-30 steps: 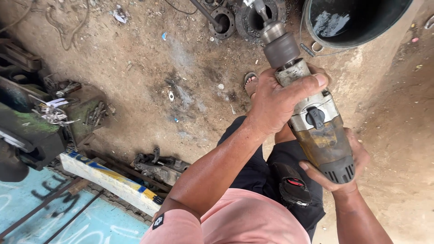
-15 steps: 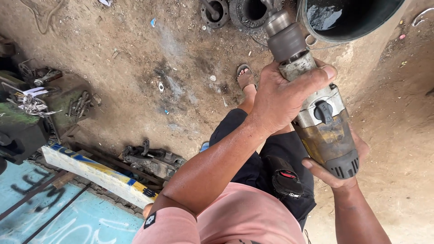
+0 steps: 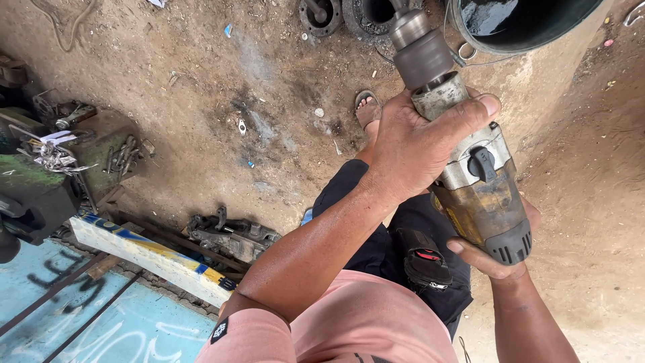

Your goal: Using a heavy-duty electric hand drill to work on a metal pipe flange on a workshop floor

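Drill (image 3: 470,168) sits clamped in my left hand (image 3: 416,144), right hand (image 3: 494,259) cupping its rear; bit not yet touching anything.

The drill (image 3: 470,168) gripped in both hands shows a grimy yellow-brown body, a dull silver-grey gear housing with a black knob, a dark grey chuck and a black vented rear end. Below the grip, the shorts (image 3: 396,249) are black, with a black pouch (image 3: 423,259) marked by a red patch, and the shirt (image 3: 349,323) is salmon pink with a small black-and-white sleeve tag. Above the grip, the bucket (image 3: 524,27) is grey with a black inside. Far to the left of the grip, the panel (image 3: 107,323) is light blue with pale scrawls, edged by a white bar (image 3: 148,255) striped yellow and blue. The ground (image 3: 222,101) is dusty brown with dark stains.
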